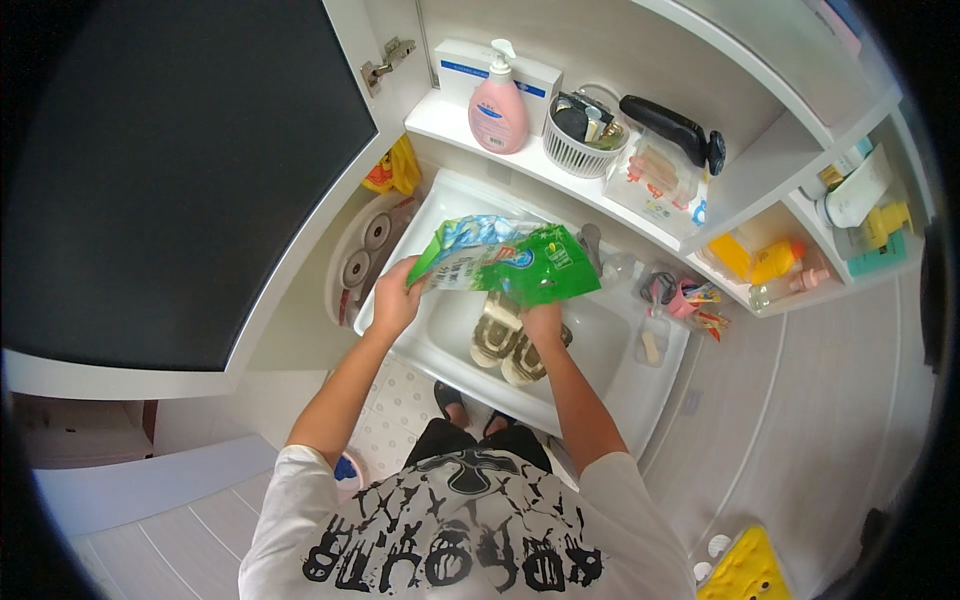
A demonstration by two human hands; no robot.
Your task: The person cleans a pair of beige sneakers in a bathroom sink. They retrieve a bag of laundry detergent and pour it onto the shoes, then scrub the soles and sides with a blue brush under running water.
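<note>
A green plastic laundry-powder bag (555, 262) bearing writing is held on its side above a white ceramic washbasin (622, 397). My left hand (396, 298) pinches its left end. At the bag's lower right edge is my right hand (541, 324), gripping it; the fingertips are hidden behind the plastic. Below, a pair of cream and brown shoes (495, 339) lies in the basin, partly covered by the bag and my right hand.
A cabinet door (187, 187) stands ajar at left. Over the basin, a shelf holds a pink pump bottle (499, 112), a white basket (577, 150) and a black electric shaver (667, 124). Along the basin's right side are a pink cup (681, 301) and a soap box (652, 346).
</note>
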